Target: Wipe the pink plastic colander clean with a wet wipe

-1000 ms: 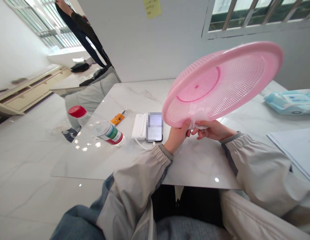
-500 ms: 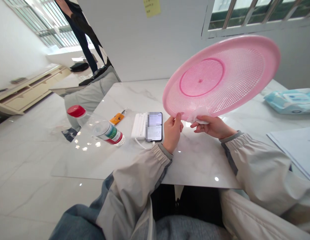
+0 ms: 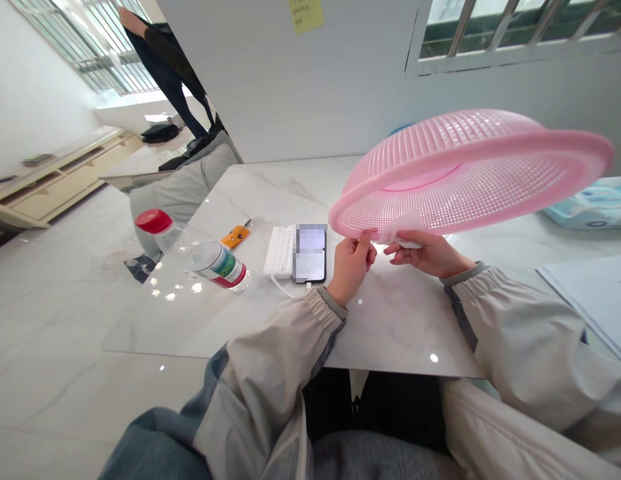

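A round pink mesh basket (image 3: 490, 157) is held up over the table, tilted so its inside faces down and toward me. My left hand (image 3: 351, 263) pinches the near rim at its left end, thumb on top. Just right of it, my right hand (image 3: 427, 253) grips a white wipe (image 3: 406, 229) folded over the same rim. The wipe lies between those fingers and the plastic. Part of the far side of the basket is hidden by its own wall and rim.
On the marble table (image 3: 285, 183) stand a red-capped bottle (image 3: 217, 263), an orange case (image 3: 235, 236), a white power bank (image 3: 279, 252) cabled to a phone (image 3: 310, 253), a wipes pack (image 3: 590, 203) and papers (image 3: 590, 293). A person (image 3: 165, 73) stands at the far left.
The basket has tipped, its far side coming down and toward the right, so its outer wall now shows on top. Both hands stay almost in place on the rim.
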### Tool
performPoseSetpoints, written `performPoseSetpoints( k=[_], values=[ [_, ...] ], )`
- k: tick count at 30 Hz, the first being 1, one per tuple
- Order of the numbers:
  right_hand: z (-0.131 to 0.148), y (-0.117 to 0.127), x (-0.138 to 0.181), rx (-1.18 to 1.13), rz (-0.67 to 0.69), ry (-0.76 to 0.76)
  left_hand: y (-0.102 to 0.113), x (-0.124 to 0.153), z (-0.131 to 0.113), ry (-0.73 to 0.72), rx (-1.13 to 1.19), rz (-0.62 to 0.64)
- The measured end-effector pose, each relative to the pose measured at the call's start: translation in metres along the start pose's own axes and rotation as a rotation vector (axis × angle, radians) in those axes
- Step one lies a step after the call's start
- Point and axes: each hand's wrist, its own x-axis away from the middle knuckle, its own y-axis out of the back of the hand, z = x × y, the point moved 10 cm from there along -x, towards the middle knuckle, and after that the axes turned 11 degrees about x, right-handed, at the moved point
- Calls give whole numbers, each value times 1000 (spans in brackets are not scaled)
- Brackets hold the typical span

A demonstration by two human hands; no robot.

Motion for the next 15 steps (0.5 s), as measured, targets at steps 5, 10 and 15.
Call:
performPoseSetpoints(
  k=[5,10,15],
  values=[
    [-2,-6,-1,15,33,-6,-7,1,2,37,-26,56],
    [-3,-5,-1,8,12,-11,-6,1,6,63,-12,40],
    [2,4,-2,4,-70,21,12,-1,-11,-63,41,-112]
  ],
)
